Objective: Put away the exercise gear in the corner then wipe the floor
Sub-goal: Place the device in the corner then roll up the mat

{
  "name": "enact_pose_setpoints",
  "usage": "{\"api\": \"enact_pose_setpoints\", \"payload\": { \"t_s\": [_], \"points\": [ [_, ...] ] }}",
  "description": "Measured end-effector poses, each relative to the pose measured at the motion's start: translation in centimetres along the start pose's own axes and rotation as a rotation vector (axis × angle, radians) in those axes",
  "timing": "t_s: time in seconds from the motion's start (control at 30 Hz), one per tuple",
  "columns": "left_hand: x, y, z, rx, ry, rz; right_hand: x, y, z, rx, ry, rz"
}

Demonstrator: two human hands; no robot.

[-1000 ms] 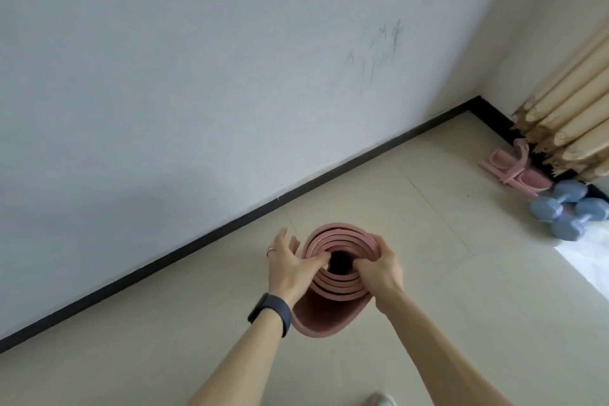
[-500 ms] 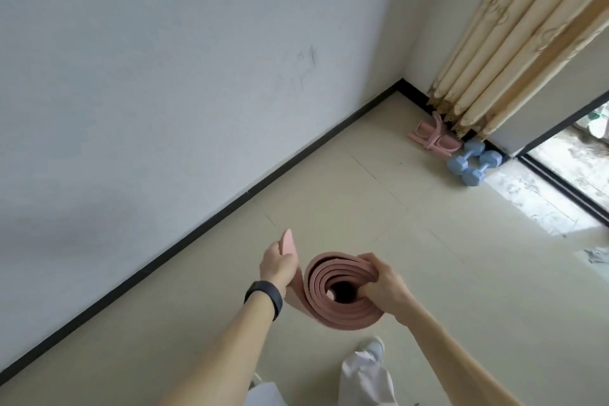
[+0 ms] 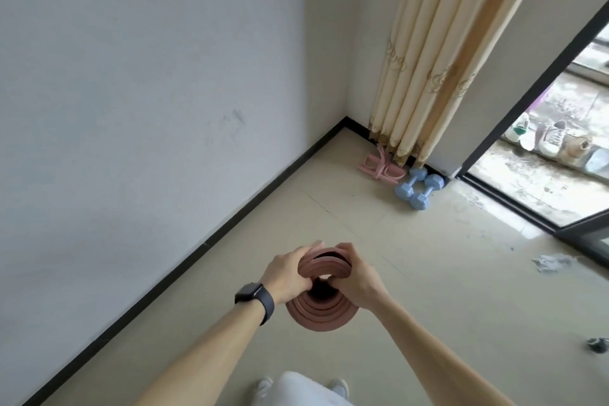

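Gripping the rolled pink mat (image 3: 321, 320) end-on, our left hand (image 3: 285, 277) and right hand (image 3: 359, 280) curl round its coils, above the floor (image 3: 428, 273). Farther off, blue dumbbells (image 3: 417, 189) and a pink pedal band (image 3: 382, 170) lie in the corner beneath the curtain (image 3: 428, 59).

Bare floor (image 3: 329, 208) lies open from the rolled mat (image 3: 321, 316) to the corner, along the wall (image 3: 148, 109). At the curtain (image 3: 428, 59) foot, a pink pedal band (image 3: 379, 168) and blue dumbbells (image 3: 417, 189) block the right part. A crumpled rag (image 3: 550, 263) lies well apart, rightward.
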State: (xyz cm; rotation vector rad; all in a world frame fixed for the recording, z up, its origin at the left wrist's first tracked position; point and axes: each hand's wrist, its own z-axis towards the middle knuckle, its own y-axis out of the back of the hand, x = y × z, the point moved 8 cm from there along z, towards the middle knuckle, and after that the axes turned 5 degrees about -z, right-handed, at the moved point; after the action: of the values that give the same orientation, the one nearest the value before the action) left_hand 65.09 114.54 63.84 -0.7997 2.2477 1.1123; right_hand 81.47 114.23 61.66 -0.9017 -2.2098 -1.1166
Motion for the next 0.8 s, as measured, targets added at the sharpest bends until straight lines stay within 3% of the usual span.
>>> {"api": "enact_pose_setpoints", "payload": {
  "t_s": [0.27, 0.5, 0.63, 0.8],
  "points": [
    [-10.6, 2.0, 9.1, -0.044, -0.185, 0.223, 3.8, 11.4, 6.6, -0.068, 0.149, -0.496],
    [-17.1, 5.5, 20.7, -0.147, -0.274, 0.220, 4.4, 20.8, 16.5, -0.182, 0.140, -0.458],
    [-18.8, 7.4, 26.3, -0.211, -0.152, 0.097, 4.5, 26.0, 21.5, -0.237, 0.051, -0.383],
    [-19.4, 9.2, 33.6, -0.180, 0.122, -0.279, 2.8, 31.2, 28.6, -0.247, -0.113, -0.170]
  ]
}}
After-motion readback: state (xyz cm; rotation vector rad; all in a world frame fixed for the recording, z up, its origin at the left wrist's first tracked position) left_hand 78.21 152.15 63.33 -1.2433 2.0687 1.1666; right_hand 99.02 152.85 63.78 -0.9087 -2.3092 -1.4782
